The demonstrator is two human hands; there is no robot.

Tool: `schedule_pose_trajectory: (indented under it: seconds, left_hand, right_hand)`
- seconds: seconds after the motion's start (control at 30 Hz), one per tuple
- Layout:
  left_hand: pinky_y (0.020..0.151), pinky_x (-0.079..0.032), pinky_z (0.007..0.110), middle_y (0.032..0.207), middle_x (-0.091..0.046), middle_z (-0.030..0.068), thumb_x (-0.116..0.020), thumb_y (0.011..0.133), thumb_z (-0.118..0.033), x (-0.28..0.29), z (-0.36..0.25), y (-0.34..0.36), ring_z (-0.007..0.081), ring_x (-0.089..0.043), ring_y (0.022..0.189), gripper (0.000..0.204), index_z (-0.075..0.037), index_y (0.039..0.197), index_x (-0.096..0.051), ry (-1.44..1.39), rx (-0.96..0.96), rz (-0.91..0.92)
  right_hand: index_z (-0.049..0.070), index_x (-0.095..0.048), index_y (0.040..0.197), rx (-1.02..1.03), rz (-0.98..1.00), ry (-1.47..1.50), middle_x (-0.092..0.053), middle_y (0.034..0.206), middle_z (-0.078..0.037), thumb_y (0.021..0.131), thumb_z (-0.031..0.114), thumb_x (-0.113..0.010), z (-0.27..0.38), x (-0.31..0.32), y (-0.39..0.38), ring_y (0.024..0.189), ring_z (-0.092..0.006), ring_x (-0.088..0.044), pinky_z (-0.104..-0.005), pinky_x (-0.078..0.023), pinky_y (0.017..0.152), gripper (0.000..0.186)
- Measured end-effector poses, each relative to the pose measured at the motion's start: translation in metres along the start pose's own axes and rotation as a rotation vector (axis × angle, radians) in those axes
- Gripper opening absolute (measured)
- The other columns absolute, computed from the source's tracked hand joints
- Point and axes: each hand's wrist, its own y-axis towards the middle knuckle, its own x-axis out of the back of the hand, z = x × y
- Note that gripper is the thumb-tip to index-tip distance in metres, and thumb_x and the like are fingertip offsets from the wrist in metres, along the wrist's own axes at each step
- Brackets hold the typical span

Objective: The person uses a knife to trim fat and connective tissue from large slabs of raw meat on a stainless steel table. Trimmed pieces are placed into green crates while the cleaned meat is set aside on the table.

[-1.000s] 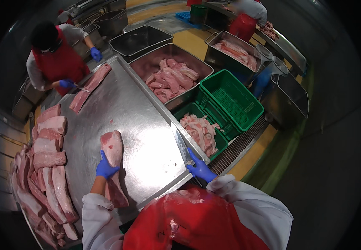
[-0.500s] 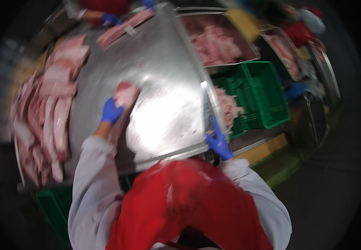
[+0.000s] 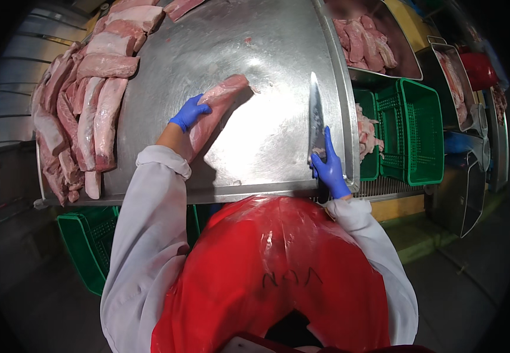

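Held meat (image 3: pixel 222 99) is pink, gloves (image 3: pixel 332 175) blue, apron (image 3: pixel 266 253) red.

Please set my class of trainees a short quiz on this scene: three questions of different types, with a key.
1. Multiple choice: what is the left hand touching?
A) a green basket
B) a piece of meat
C) a metal tub

2. True or false: the tip of the knife points away from the wearer's red apron.

3. Short answer: which hand is nearer the knife?

Key
1. B
2. True
3. The right hand, at the end opposite the tip.
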Motion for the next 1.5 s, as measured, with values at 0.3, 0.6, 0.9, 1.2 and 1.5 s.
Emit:
schedule_pose_trajectory:
  seconds: [0.3, 0.6, 0.9, 1.2, 1.5]
  left_hand:
    - [0.107, -0.037, 0.050, 0.141, -0.043, 0.0242, -0.074, 0.064, -0.029, -0.109, -0.073, -0.019, 0.0429, -0.043, 0.128, 0.079, -0.003, 0.134, -0.047, 1.199, -0.170, -0.308]
    - [0.076, -0.049, 0.046, 0.081, -0.066, 0.0165, -0.057, 0.081, -0.018, -0.148, -0.038, 0.006, 0.0329, -0.063, 0.080, 0.016, -0.006, 0.081, -0.067, 1.345, -0.473, -0.285]
    - [0.081, -0.047, 0.045, 0.086, -0.062, 0.0184, -0.057, 0.084, -0.011, -0.125, -0.025, 0.012, 0.0363, -0.060, 0.085, 0.007, -0.004, 0.084, -0.060, 1.331, -0.453, -0.290]
    - [0.078, -0.049, 0.046, 0.085, -0.063, 0.0210, -0.060, 0.084, -0.011, -0.121, -0.043, -0.010, 0.0386, -0.062, 0.083, 0.010, -0.002, 0.088, -0.059, 1.201, -0.389, -0.376]
    - [0.072, -0.051, 0.049, 0.081, -0.065, 0.0213, -0.060, 0.086, -0.015, -0.121, -0.009, -0.001, 0.0391, -0.064, 0.079, 0.013, -0.002, 0.088, -0.060, 1.151, -0.328, -0.393]
  right_hand:
    - [0.031, -0.009, 0.158, -0.038, 0.063, 0.047, -0.060, 0.066, -0.005, 0.093, 0.005, -0.058, 0.019, -0.025, 0.046, 0.049, -0.0095, -0.053, -0.0268, -0.048, 0.046, 0.086]
    - [0.023, -0.011, 0.159, -0.047, 0.050, 0.103, -0.058, 0.079, -0.003, 0.095, 0.012, -0.058, -0.007, 0.001, 0.010, 0.056, -0.0113, -0.052, -0.0281, -0.050, 0.052, 0.079]
    - [0.028, -0.006, 0.158, -0.115, -0.070, 0.007, -0.063, 0.078, -0.007, 0.093, 0.011, -0.060, 0.020, 0.033, -0.016, 0.052, -0.0129, -0.057, -0.0277, -0.051, 0.051, 0.086]
    - [0.014, -0.020, 0.156, -0.123, -0.222, 0.147, -0.059, 0.074, -0.004, 0.093, 0.011, -0.063, -0.008, 0.036, -0.009, 0.054, -0.0087, -0.053, -0.0255, -0.046, 0.048, 0.076]
    - [0.009, -0.040, 0.138, 0.398, -0.467, 0.267, -0.061, 0.078, -0.004, 0.093, 0.007, -0.062, 0.099, 0.149, 0.107, 0.051, -0.0098, -0.053, -0.0249, -0.044, 0.044, 0.050]
